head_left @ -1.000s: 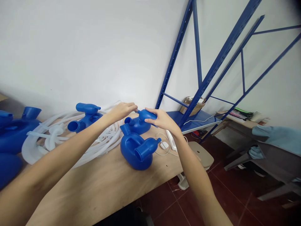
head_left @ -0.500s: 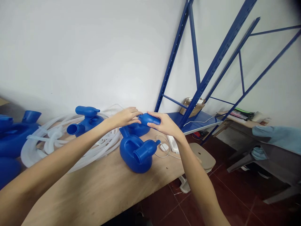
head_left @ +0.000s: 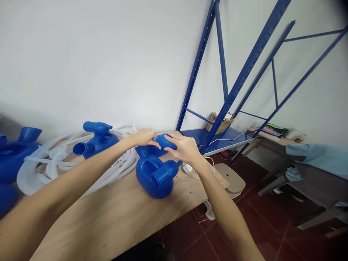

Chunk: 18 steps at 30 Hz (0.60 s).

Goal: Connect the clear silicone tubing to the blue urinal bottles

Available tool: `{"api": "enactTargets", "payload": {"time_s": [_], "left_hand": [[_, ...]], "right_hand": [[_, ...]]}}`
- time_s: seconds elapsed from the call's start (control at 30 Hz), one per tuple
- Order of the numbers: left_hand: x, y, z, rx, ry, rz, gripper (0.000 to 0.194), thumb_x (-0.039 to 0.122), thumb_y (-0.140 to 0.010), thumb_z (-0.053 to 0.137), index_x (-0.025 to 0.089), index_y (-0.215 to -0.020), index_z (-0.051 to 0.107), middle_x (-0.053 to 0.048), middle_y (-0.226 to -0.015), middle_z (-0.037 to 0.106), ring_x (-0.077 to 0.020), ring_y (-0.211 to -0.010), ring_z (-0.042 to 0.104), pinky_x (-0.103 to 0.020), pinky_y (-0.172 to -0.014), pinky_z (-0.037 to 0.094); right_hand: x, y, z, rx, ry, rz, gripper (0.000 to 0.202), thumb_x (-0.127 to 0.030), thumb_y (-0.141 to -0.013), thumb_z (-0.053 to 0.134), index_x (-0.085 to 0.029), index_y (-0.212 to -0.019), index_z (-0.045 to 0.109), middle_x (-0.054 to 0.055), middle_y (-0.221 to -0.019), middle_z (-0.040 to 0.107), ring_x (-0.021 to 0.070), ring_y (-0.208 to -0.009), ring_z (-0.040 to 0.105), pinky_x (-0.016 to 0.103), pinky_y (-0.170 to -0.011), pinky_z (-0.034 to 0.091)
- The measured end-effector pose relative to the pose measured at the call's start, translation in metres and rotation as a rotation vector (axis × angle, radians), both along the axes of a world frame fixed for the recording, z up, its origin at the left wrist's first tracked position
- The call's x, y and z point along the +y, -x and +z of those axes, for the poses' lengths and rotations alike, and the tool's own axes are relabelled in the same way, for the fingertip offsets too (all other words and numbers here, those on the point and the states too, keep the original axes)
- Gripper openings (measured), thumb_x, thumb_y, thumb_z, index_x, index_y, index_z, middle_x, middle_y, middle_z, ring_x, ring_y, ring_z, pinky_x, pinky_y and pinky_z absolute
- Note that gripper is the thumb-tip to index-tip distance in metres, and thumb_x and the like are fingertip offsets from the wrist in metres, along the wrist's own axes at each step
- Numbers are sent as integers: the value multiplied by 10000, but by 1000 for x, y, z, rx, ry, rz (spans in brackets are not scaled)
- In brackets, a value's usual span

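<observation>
My right hand (head_left: 185, 145) is wrapped round the rounded blue top piece (head_left: 163, 141) of a blue container that stands at the back of the table. The fingers of my left hand (head_left: 147, 139) pinch at the narrow tip of that piece, partly hiding it. Just in front stands another blue container (head_left: 154, 177) with an open round mouth and a side handle. A further blue container (head_left: 102, 143) sits among coils of clear tubing (head_left: 119, 168), left of my hands.
More blue containers (head_left: 16, 159) stand at the far left of the wooden table (head_left: 108, 217). A white cable and a round white thing (head_left: 187, 168) lie right of the front container. Blue shelving (head_left: 199, 139) and a stool (head_left: 230, 177) are on the right.
My right hand has turned and closed further round the blue piece. Both hands have shifted slightly left in view, and my left fingers are now pressed together at the tip.
</observation>
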<state>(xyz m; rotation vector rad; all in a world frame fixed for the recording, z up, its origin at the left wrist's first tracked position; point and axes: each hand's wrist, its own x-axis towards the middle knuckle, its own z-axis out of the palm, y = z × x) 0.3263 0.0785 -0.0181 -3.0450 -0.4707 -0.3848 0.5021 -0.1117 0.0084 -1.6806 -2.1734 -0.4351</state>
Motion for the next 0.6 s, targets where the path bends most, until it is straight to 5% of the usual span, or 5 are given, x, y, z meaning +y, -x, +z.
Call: {"api": "enactTargets", "payload": {"time_s": [0.2, 0.33, 0.43, 0.5, 0.6], "left_hand": [[12, -24, 7, 59, 22, 2, 412, 614, -833, 764, 210, -762, 786, -37, -607, 717, -189, -542, 634, -262, -550, 383], [-2, -21, 17, -38, -55, -53, 261, 372, -931, 658, 197, -1076, 786, -100, -923, 804, -255, -811, 735, -316, -745, 508], [-21, -14, 21, -115, -108, -151, 372, 252, -972, 569, 169, -1314, 691, -152, -1184, 769, -281, -1103, 714, -410, -1039, 490], [-30, -10, 20, -131, -122, -219, 450, 306, -986, 602, 142, -1403, 632, -184, -1280, 730, -302, -1209, 675, -455, -1147, 429], [-33, -9, 13, -121, -107, -276, 589, 456, -998, 644, 120, -1474, 563, -213, -1353, 692, -305, -1226, 672, -408, -1099, 474]], "right_hand": [[-1, 5, 7, -186, 75, -83, 465, -304, -1015, 641, -256, -1477, 619, 90, -1553, 615, 330, -1284, 690, 391, -873, 608], [-3, -20, 9, 282, 29, 10, 422, -368, -929, 769, -288, -1342, 733, 38, -1395, 739, 315, -1261, 710, 419, -1052, 570], [-1, -42, 7, 658, 99, 99, 449, -391, -874, 809, -261, -1302, 768, 55, -1325, 774, 308, -1248, 722, 429, -1104, 551], [2, -52, 4, 810, 158, 110, 463, -432, -853, 812, -233, -1270, 787, 85, -1310, 779, 323, -1233, 729, 461, -1095, 558], [9, -59, 0, 953, 242, 114, 474, -493, -783, 851, -206, -1160, 827, 118, -1258, 796, 341, -1206, 737, 495, -1071, 569]]}}
